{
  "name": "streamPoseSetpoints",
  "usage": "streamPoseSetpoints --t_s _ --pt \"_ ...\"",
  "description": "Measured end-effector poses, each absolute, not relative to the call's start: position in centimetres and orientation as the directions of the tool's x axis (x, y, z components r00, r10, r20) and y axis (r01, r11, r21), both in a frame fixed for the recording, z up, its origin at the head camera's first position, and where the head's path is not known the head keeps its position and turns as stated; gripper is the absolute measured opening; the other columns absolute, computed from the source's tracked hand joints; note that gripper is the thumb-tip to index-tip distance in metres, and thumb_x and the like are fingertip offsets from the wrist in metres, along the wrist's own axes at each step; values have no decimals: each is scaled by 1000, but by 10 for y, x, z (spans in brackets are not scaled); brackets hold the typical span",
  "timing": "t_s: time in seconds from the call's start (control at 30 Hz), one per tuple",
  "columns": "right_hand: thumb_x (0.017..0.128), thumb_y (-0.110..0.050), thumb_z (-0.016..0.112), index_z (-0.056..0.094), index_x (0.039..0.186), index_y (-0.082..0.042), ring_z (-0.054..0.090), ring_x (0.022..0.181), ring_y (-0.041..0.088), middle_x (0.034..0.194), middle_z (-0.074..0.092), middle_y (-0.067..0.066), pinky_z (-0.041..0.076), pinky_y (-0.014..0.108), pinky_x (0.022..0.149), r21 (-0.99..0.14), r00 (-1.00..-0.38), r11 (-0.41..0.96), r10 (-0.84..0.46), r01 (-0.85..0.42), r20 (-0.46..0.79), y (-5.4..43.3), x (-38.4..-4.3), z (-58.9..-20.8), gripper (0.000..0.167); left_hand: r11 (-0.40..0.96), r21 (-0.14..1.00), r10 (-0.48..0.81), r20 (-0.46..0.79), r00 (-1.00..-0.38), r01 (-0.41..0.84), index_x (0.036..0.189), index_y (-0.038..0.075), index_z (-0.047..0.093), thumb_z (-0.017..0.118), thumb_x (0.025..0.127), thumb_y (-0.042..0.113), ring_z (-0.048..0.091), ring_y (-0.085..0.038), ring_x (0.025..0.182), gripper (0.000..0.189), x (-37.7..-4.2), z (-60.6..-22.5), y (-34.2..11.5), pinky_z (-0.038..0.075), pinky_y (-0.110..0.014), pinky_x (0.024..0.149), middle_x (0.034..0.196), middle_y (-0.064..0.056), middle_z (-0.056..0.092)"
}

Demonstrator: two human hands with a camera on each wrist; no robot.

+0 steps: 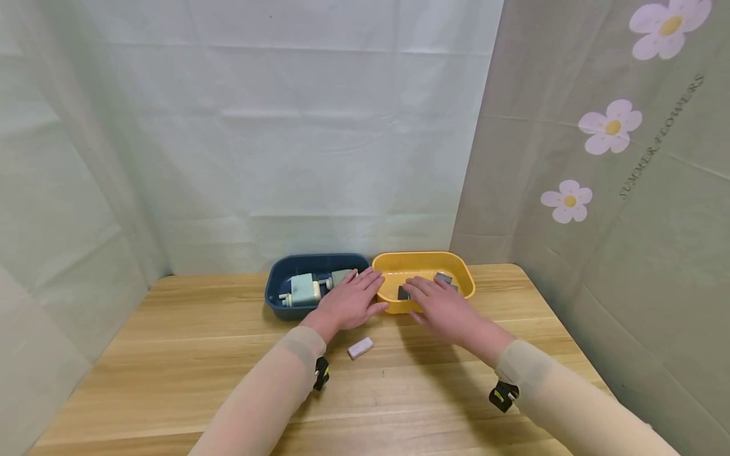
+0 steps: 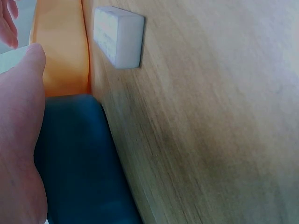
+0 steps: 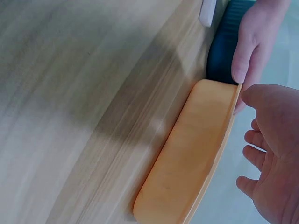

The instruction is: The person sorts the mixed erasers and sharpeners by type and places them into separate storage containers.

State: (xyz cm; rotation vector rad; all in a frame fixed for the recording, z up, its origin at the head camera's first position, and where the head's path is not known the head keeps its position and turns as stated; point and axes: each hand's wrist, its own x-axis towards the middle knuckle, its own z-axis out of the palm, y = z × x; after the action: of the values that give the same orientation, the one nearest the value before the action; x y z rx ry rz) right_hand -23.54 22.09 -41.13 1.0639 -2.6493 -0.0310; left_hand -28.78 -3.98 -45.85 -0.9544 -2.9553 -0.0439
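My left hand [image 1: 350, 301] reaches over the right end of a dark blue bin [image 1: 279, 267], its fingers extended toward the left rim of a yellow bin [image 1: 422, 256]. In the blue bin lie a light blue pump bottle [image 1: 303, 289] and a grey-green one [image 1: 339, 278], partly covered by that hand. Over the front rim of the yellow bin hovers my right hand [image 1: 443, 308], fingers loosely bent with no object showing between them in the right wrist view. Small dark blocks [image 1: 403, 292] lie in the yellow bin, partly hidden. A whitish eraser-like block [image 1: 360, 348] rests on the table in front of the bins.
The two bins stand side by side at the back edge of the wooden table [image 1: 199, 354]. Behind them hangs a pale cloth [image 1: 296, 139], and a grey cloth with printed flowers [image 1: 613, 126] is on the right.
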Motion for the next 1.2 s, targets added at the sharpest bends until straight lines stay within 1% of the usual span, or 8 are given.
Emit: streamPoseSetpoints --t_s 0.1,0.2,0.37,0.5,0.67,0.83,1.0,1.2 --pt "103 -29 83 62 150 3 60 143 38 153 64 17 47 63 119 125 -672 717 -690 -686 269 220 -231 -412 61 811 8 584 38 -811 585 176 15 30 34 115 66 13 -22 170 80 -289 -459 -40 10 -49 137 183 -3 24" --pt "102 -29 83 63 150 1 59 144 37 153 63 17 47 64 118 126 -665 710 -696 -693 270 220 -228 -413 60 811 14 584 46 -811 585 176 14 31 35 116 65 14 -22 170 79 -289 -460 -40 11 -50 137 183 -3 24" --pt "104 -31 81 62 153 -1 57 147 36 157 61 16 44 63 122 125 -669 706 -703 -697 241 219 -222 -415 60 812 32 580 52 -813 582 176 13 32 38 116 64 14 -23 170 79 -289 -460 -40 10 -50 137 183 -3 25" --pt "104 -32 81 60 155 -1 55 149 35 159 59 16 42 62 123 112 -662 694 -714 -711 228 216 -216 -416 63 817 26 574 46 -817 576 176 14 31 37 116 65 13 -22 170 79 -289 -460 -40 9 -49 137 183 -2 24" --pt "104 -33 80 60 155 -1 55 149 34 158 60 15 41 62 124 104 -644 678 -728 -728 234 211 -210 -415 63 818 24 573 48 -818 575 176 14 32 39 116 63 14 -22 170 78 -288 -459 -40 10 -49 137 183 -3 25" --pt "105 -33 80 60 155 -3 55 149 33 157 61 14 39 62 125 97 -640 669 -736 -737 221 206 -204 -415 62 819 17 573 49 -818 574 176 14 32 37 115 65 13 -22 170 79 -288 -459 -40 10 -49 137 183 -3 25" --pt "105 -33 79 58 158 -5 56 148 32 158 61 13 41 62 124 84 -628 653 -751 -753 206 202 -199 -418 63 818 8 574 54 -817 575 176 14 32 36 115 66 13 -22 170 79 -287 -459 -39 11 -49 137 183 -3 25" --pt "105 -32 79 56 160 -5 55 149 29 161 59 11 45 58 122 117 -598 623 -779 -774 190 199 -196 -424 65 812 3 582 60 -811 584 176 13 32 37 116 63 14 -23 170 78 -287 -458 -39 11 -50 137 183 -3 25"
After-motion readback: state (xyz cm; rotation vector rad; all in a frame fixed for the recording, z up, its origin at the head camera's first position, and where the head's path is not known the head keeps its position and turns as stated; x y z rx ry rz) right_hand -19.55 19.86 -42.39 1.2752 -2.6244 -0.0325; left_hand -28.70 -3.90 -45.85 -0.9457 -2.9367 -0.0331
